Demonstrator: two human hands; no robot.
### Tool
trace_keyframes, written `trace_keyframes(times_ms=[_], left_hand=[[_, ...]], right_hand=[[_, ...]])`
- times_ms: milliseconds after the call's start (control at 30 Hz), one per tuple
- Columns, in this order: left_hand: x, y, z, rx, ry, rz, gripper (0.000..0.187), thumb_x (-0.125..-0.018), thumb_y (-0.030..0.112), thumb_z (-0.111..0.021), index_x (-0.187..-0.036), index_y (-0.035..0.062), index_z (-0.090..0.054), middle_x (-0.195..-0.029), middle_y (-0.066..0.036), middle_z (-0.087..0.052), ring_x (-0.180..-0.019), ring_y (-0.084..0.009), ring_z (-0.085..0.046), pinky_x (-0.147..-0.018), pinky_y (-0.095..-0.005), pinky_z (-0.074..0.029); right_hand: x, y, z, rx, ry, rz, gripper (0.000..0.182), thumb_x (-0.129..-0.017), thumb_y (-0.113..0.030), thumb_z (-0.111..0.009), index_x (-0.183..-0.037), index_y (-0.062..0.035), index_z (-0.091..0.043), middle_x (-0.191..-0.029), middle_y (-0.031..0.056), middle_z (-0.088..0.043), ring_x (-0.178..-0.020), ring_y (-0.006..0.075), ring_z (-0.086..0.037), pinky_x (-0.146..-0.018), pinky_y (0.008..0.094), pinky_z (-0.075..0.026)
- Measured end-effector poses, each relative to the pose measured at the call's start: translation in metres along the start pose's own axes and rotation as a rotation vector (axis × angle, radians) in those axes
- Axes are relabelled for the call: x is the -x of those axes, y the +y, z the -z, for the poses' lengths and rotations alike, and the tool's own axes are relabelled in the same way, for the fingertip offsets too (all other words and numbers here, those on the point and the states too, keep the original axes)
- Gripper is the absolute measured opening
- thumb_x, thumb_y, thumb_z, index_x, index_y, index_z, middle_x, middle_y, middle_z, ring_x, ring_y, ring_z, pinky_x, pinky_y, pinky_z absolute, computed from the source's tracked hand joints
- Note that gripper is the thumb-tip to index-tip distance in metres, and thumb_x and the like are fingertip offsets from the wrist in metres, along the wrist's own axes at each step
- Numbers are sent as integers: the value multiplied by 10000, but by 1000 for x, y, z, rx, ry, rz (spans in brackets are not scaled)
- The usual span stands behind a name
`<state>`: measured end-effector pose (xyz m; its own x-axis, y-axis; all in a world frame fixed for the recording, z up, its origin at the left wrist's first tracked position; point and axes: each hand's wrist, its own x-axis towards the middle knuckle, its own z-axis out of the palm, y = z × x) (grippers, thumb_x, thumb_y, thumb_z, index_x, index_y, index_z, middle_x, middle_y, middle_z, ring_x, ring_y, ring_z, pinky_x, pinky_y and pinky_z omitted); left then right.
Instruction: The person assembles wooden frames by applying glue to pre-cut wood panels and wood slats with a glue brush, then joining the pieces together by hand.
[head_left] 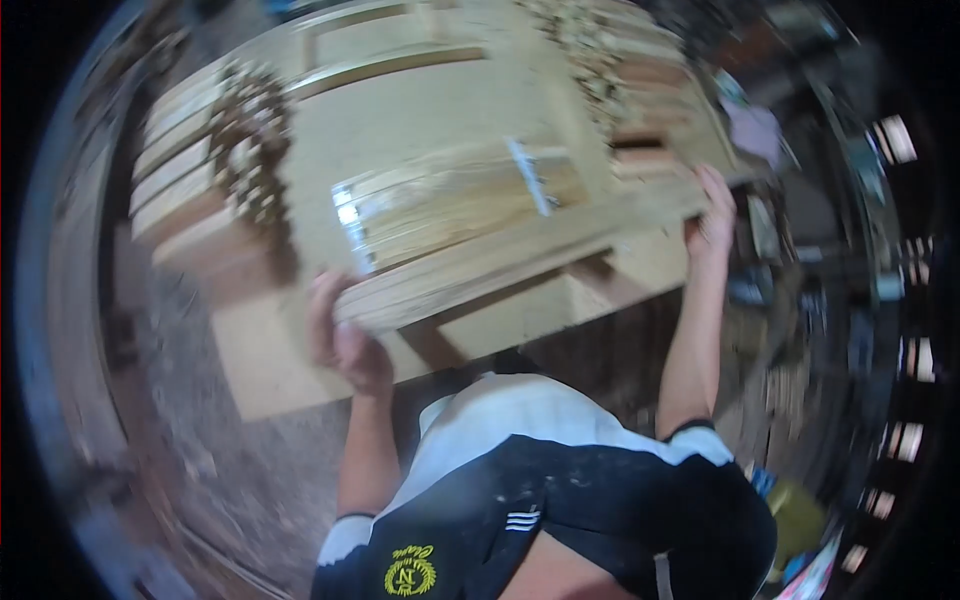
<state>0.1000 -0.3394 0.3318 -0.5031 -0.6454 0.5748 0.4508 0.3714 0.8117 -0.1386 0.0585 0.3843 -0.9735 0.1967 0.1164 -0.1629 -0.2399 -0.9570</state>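
A long pale wooden board (pixel 520 250) spans the space between my two hands, slightly tilted up to the right. My left hand (pixel 348 338) is closed around its left end, a little blurred. At the other end, my right hand (pixel 712 212) grips the board with the fingers over its far edge. Just beyond the board lies a group of flat wooden slats (pixel 440 200), with shiny bluish-white strips across both ends. Under the board, short wooden pieces (pixel 600 280) show partly on the light worktable (pixel 270 360); the board hides the rest.
A stack of wooden pieces (pixel 190 190) with rough, knobbly ends stands at the left of the worktable. Another stack (pixel 640 90) is at the right. Wooden rails (pixel 390 68) lie at the far side. Cluttered shelving, blurred, runs along the right.
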Motion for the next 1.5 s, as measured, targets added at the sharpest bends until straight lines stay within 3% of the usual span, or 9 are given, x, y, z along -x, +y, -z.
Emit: trace_keyframes(times_ms=[233,467,600,733,800,900,967,1067,1500], left_hand=[[2,4,-47,92,110,54,593,-935,387,-434,-1226,-105,-590,-1050,-199,-636,-993,-283,-613,-974,-445,-459],[10,68,-55,-77,-32,26,541,-927,287,-435,-1272,-107,-571,-1111,-194,-615,-1031,-293,-604,-940,-415,-473],[9,143,-100,-446,31,-496,551,-939,288,-479,-1328,-99,-525,-1250,-221,-598,-1193,-314,-550,-1003,-407,-440],[16,196,-201,-931,-617,-697,744,-904,545,-635,-1345,-44,-530,-1231,-219,-598,-1176,-358,-551,-988,-426,-443],[27,187,-242,-953,-862,-533,715,-820,545,-739,-1281,18,-597,-1174,-207,-638,-1132,-355,-590,-975,-442,-451],[39,181,-275,-1109,-946,-218,694,-831,619,-688,-1101,-16,-610,-1002,-185,-652,-965,-316,-623,-834,-427,-500],[47,181,-283,-1119,-903,-246,658,-831,619,-688,-1024,-5,-603,-960,-180,-658,-931,-324,-632,-809,-436,-504],[50,176,-296,-1139,-861,-303,610,-839,590,-696,-987,7,-600,-931,-178,-656,-907,-337,-638,-786,-443,-509],[61,162,-318,-1249,-915,-233,668,-842,621,-683,-1022,-17,-595,-968,-210,-666,-951,-382,-649,-794,-481,-513]], right_hand=[[-40,4,8,-58,-141,-25,99,-910,-132,-691,-955,-44,-698,-887,15,-686,-823,114,-641,-770,262,-505],[-41,-18,42,-61,-198,-34,93,-935,-164,-677,-920,-74,-690,-835,-6,-669,-768,81,-623,-708,247,-496],[-38,-27,56,-98,-202,-10,92,-915,-157,-701,-925,-66,-705,-843,-20,-665,-776,62,-596,-720,232,-466],[-30,-24,72,-204,-243,99,171,-940,-199,-664,-1023,-54,-699,-931,-7,-665,-888,71,-591,-778,227,-455],[-19,-20,84,-350,-243,82,255,-971,-245,-619,-1138,-56,-653,-1016,5,-653,-947,82,-595,-817,238,-466],[16,-5,94,-567,-246,-33,551,-995,-403,-555,-1412,-50,-482,-1230,44,-601,-1118,124,-562,-956,282,-452],[17,68,110,-333,-293,-167,720,-939,-448,-641,-1483,-42,-401,-1351,99,-548,-1260,201,-518,-1056,332,-416],[38,45,90,422,-474,367,895,-759,-408,-784,-1459,-27,-377,-1381,221,-487,-1334,373,-447,-1114,455,-372],[15,63,95,430,-553,267,766,-727,-282,-759,-1367,-35,-419,-1218,224,-596,-1130,378,-600,-983,445,-491]])
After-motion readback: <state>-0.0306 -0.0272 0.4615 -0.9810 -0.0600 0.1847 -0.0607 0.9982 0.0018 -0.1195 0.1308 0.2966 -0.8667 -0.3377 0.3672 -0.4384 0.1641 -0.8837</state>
